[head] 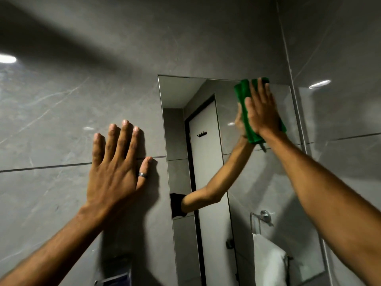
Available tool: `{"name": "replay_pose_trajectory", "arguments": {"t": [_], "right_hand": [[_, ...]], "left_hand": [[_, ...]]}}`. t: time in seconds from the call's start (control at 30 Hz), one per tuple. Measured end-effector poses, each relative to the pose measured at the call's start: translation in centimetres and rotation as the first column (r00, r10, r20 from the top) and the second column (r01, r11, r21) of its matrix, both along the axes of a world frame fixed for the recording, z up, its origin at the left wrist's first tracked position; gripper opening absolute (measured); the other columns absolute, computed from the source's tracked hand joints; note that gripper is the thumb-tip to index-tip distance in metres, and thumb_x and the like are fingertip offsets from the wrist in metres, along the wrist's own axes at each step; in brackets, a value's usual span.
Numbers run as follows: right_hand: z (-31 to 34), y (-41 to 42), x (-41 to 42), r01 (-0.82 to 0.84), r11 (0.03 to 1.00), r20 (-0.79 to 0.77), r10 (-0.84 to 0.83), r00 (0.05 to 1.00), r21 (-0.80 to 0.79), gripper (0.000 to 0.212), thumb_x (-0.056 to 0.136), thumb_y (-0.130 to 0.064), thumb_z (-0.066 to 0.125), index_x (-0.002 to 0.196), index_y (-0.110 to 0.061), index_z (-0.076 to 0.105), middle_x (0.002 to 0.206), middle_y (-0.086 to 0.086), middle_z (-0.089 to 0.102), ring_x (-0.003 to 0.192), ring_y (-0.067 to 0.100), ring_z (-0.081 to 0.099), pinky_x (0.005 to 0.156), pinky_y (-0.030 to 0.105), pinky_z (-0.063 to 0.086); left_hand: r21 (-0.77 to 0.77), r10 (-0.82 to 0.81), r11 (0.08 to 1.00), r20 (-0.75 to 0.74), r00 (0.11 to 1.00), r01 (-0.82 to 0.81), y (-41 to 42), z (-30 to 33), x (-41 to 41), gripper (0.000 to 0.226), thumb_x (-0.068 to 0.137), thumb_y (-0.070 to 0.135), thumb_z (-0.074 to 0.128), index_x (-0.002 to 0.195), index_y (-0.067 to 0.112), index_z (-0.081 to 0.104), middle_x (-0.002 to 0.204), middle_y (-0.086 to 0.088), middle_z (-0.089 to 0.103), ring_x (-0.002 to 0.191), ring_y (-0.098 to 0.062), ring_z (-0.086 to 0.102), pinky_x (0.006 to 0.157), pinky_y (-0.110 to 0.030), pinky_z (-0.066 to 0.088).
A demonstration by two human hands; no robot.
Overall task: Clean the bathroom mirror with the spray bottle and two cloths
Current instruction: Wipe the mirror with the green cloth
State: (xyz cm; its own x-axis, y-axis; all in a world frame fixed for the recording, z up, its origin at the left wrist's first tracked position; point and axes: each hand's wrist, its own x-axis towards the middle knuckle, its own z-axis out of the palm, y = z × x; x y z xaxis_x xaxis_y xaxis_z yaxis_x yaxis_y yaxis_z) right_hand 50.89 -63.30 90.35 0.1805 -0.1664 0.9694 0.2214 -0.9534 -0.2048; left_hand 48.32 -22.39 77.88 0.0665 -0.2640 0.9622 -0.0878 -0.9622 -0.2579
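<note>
A tall frameless mirror (257,182) hangs on the grey tiled wall. My right hand (262,108) presses a folded green cloth (242,93) flat against the glass near the mirror's top right corner, fingers spread over it. My left hand (115,162) rests flat and empty on the wall tile to the left of the mirror, fingers apart, a ring on the thumb. The spray bottle and a second cloth are out of view.
The mirror reflects my arm, a white door with hooks, and a white towel on a chrome rail. Grey marbled tiles (61,120) surround the mirror. A wall corner (288,58) runs down just right of it. A dark fixture (115,279) shows at the bottom edge.
</note>
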Motion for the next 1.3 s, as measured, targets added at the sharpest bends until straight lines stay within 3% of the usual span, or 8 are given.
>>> {"name": "replay_pose_trajectory", "arguments": {"t": [0.17,0.3,0.57,0.73,0.87,1.0,1.3], "right_hand": [[-3.0,-6.9,0.3,0.051,0.947,-0.031,-0.043,0.999,0.316,0.060,0.105,-0.045,0.014,0.162,-0.025,0.009,0.172,0.006,0.002,0.159,0.026,0.000,0.129,0.049,0.004],[-5.2,-5.1,0.3,0.056,0.931,-0.037,-0.045,0.998,0.361,0.059,0.106,-0.045,0.013,0.162,-0.026,0.007,0.172,0.005,0.001,0.159,0.027,-0.001,0.129,0.047,0.001],[-6.8,10.9,-1.5,0.015,0.985,0.019,-0.018,1.000,0.174,0.061,0.103,-0.045,0.015,0.162,-0.028,0.009,0.172,0.007,0.003,0.159,0.027,0.001,0.129,0.048,0.008],[-8.0,20.5,-2.5,-0.034,0.998,0.017,0.035,0.999,-0.051,0.061,0.105,-0.044,0.023,0.162,-0.028,0.008,0.172,0.008,0.003,0.159,0.030,0.001,0.128,0.053,0.005],[-12.0,23.8,-2.5,-0.080,0.971,0.021,0.087,0.996,-0.225,0.060,0.105,-0.043,0.026,0.161,-0.028,0.012,0.172,0.008,0.005,0.159,0.029,0.001,0.127,0.054,0.004],[-16.3,20.3,-1.7,-0.063,0.947,0.031,0.077,0.997,-0.315,0.061,0.104,-0.042,0.029,0.161,-0.031,0.011,0.172,0.004,0.006,0.159,0.026,0.000,0.128,0.053,0.004],[-20.6,1.1,-0.2,-0.012,0.993,-0.029,0.016,0.999,0.120,0.059,0.104,-0.040,0.017,0.160,-0.025,0.007,0.171,0.009,0.006,0.159,0.027,0.004,0.129,0.049,0.007]], "left_hand": [[0.012,0.008,1.000,0.023,1.000,-0.008,0.1,0.0,0.3,0.085,0.102,0.064,0.017,0.169,0.012,0.015,0.179,-0.015,0.005,0.166,-0.035,0.005,0.134,-0.057,0.003],[0.005,-0.005,1.000,0.030,1.000,0.005,-0.1,0.0,0.5,0.086,0.102,0.065,0.019,0.170,0.012,0.013,0.179,-0.014,0.004,0.166,-0.035,0.003,0.134,-0.056,0.000],[0.005,-0.010,1.000,-0.016,1.000,0.010,-0.1,0.0,0.4,0.086,0.102,0.066,0.017,0.171,0.015,0.005,0.180,-0.013,-0.004,0.166,-0.035,-0.004,0.133,-0.055,-0.004],[-0.010,-0.018,1.000,-0.065,0.998,0.018,-0.2,-0.3,0.1,0.087,0.102,0.065,0.015,0.170,0.012,0.008,0.179,-0.015,0.000,0.166,-0.036,-0.001,0.133,-0.055,-0.004],[-0.015,-0.026,1.000,-0.060,0.998,0.025,-0.1,-3.1,0.0,0.085,0.104,0.061,0.020,0.170,0.009,0.009,0.179,-0.015,0.001,0.166,-0.036,0.000,0.133,-0.051,-0.008],[0.030,-0.025,0.999,-0.070,0.997,0.028,0.2,-5.4,-0.3,0.087,0.103,0.063,0.024,0.170,0.010,0.009,0.179,-0.015,-0.001,0.167,-0.034,-0.003,0.134,-0.049,-0.011],[0.070,-0.033,0.997,-0.052,0.998,0.037,0.3,-6.0,0.4,0.090,0.101,0.067,0.021,0.170,0.013,0.001,0.179,-0.014,-0.009,0.166,-0.035,-0.007,0.132,-0.049,-0.014]]}}
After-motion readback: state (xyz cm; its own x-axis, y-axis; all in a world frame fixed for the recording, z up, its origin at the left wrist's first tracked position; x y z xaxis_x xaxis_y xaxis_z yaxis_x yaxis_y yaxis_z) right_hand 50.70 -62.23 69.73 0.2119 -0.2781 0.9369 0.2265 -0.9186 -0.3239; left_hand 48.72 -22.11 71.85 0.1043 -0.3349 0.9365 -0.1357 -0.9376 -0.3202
